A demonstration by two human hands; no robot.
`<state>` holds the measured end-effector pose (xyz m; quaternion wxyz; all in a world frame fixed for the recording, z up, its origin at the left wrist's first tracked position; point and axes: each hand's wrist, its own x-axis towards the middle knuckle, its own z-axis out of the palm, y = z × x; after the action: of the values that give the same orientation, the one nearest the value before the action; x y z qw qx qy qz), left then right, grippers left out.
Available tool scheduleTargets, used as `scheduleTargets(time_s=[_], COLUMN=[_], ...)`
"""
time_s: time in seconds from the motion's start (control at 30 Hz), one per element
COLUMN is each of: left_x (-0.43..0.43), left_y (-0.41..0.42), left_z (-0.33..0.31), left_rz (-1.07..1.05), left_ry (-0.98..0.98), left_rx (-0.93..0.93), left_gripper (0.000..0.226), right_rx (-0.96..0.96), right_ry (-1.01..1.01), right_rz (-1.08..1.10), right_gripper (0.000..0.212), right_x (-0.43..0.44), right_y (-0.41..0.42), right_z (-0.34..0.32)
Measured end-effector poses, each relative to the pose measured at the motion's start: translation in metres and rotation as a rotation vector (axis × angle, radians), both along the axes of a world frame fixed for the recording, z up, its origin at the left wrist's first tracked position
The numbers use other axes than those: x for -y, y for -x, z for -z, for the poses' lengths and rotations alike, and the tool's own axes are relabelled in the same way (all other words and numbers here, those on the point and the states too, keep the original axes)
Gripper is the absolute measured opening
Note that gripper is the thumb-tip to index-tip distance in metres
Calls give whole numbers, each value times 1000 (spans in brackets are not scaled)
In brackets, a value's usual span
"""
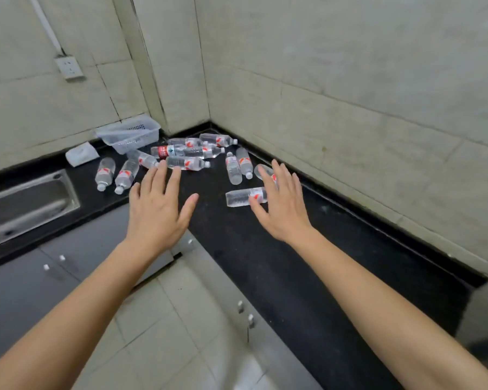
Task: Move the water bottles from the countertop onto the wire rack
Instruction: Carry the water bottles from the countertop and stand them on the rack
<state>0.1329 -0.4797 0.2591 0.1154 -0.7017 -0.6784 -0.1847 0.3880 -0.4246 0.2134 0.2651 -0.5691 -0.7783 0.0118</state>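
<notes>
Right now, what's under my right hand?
A water bottle lying sideways on the countertop; your right hand covers its cap end. Part of a second bottle beyond the fingers is hidden.

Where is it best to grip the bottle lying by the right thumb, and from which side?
Probably round its middle, from above: the bottle lies on its side on the countertop, and the right hand is over its labelled end.

A: What are the bottles [188, 163] made of?
B: Clear, glossy plastic, with shiny printed labels.
A: And the counter [265, 263]?
B: Black and stone-like, faintly speckled, with a dull sheen. The sink [26, 204] is brushed metal.
A: The basket [127, 135]?
B: Translucent perforated plastic. The wall tiles [350, 66] look matt, the floor tiles [166, 319] glossier, and the cabinet doors [17, 291] smooth grey.
</notes>
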Motion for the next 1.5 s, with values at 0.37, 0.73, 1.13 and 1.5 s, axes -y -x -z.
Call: scheduleTargets(time_s=[0.37, 0.73, 1.13, 1.5], left_x=[-174, -365, -445, -508], left_y=[12, -36, -98, -42], left_z=[73, 122, 263, 303], left_rz=[129, 493, 777, 727], left_ry=[238, 399, 893, 947], left_rx=[-57, -123, -8, 270], left_gripper=[82, 59, 81, 68], right_rx=[30, -108, -259, -68], right_ry=[249, 612, 872, 823], right_rz=[213, 455, 671, 828], right_gripper=[70, 75, 78, 88], right_x=[-154, -273, -279, -388], right_y=[-9, -58, -40, -20], right_z=[84, 151, 211, 229])
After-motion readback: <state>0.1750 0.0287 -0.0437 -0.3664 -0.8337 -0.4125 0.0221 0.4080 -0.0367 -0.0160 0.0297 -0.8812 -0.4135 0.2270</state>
